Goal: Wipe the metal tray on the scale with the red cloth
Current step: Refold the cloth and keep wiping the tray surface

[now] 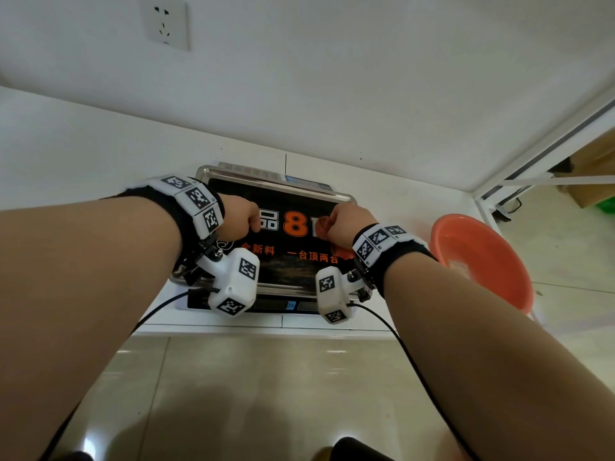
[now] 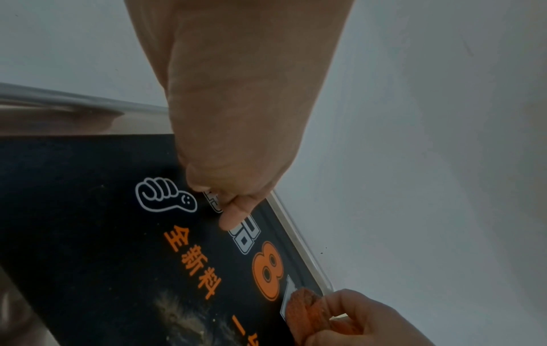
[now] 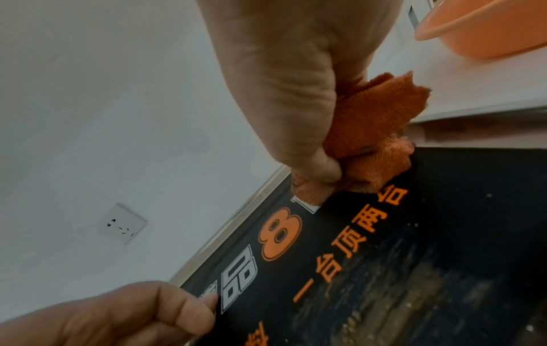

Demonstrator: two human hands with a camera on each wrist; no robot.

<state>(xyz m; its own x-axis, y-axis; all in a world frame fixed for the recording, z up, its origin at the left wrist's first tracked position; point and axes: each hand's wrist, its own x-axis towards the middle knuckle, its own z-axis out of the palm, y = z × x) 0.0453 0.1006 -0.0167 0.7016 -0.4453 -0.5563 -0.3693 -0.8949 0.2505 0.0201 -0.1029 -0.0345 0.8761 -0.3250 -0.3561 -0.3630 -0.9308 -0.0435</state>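
The metal tray (image 1: 276, 183) sits on a scale (image 1: 276, 306), its floor covered by a black printed sheet with an orange "8". My right hand (image 1: 349, 224) grips a bunched red cloth (image 1: 321, 227) and holds it down on the right part of the tray. The right wrist view shows the cloth (image 3: 379, 126) sticking out of the fist (image 3: 296, 93) and touching the sheet near the far rim (image 3: 236, 222). My left hand (image 1: 248, 221) hovers over the tray's left part as a fist (image 2: 236, 163), holding nothing I can see.
An orange plastic basin (image 1: 482, 261) stands to the right of the scale on the white table (image 1: 100, 154). The wall with a socket (image 1: 164, 23) rises close behind the tray. Cables run from both wrist cameras toward me.
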